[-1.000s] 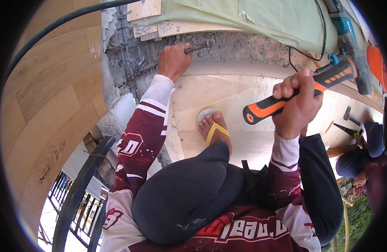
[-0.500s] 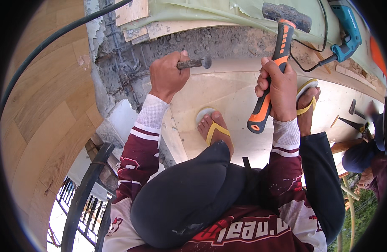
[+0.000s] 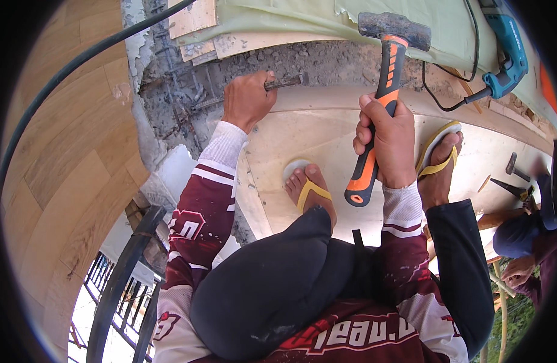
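My left hand (image 3: 248,100) is closed around a cold chisel (image 3: 287,82), whose dark steel end sticks out to the right of my fist. Past that fist lies the rough, broken concrete edge (image 3: 175,91); whether the chisel's tip touches it I cannot tell. In my right hand (image 3: 388,142) is a sledgehammer (image 3: 394,31) with a short orange and black handle, gripped mid-handle. Its blocky, worn steel head points away from me, well to the right of the chisel and apart from it.
Wood-look flooring (image 3: 79,163) and a black cable (image 3: 67,63) lie left. Pale green sheeting (image 3: 290,18) covers boards at the back, with a teal power drill (image 3: 507,54) at far right. Another person's hand (image 3: 517,272) and a smaller hammer (image 3: 515,167) show at right. A dark railing (image 3: 124,284) stands near left.
The hammer and my right hand have shifted left and slightly nearer. My left hand has moved a little right, and the chisel's struck end now faces more to the right.
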Tool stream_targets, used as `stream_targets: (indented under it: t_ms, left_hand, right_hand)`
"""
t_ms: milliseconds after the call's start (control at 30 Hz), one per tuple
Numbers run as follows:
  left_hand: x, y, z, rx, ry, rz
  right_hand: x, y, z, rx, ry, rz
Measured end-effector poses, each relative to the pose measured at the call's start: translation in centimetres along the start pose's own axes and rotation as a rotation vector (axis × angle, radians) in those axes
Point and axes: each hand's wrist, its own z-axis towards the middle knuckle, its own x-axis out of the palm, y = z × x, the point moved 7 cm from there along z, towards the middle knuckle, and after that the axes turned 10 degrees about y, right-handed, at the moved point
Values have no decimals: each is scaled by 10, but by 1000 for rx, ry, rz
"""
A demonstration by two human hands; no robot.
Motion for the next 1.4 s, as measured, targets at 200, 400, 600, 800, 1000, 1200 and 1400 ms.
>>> stream_targets:
  t_ms: [200, 400, 600, 800, 1000, 1200, 1400]
  left_hand:
    - [0, 10, 14, -95, -17, 8]
    - [-11, 17, 21, -114, -73, -47]
    - [-17, 15, 15, -76, -122, -17]
    - [-18, 16, 11, -35, -180, -100]
    - [0, 14, -1, -48, -49, -48]
    - [5, 5, -6, 2, -18, -20]
    - [3, 11, -1, -20, -48, -36]
  right_hand:
    - [-9, 7, -2, -101, 15, 47]
    - [-28, 67, -24, -359, -121, 63]
    - [0, 49, -27, -293, -315, 145]
    - [23, -30, -18, 112, 151, -140]
    - [-30, 99, -44, -452, -157, -51]
    - [-39, 115, -45, -677, -202, 142]
    - [-24, 61, -35, -512, -68, 226]
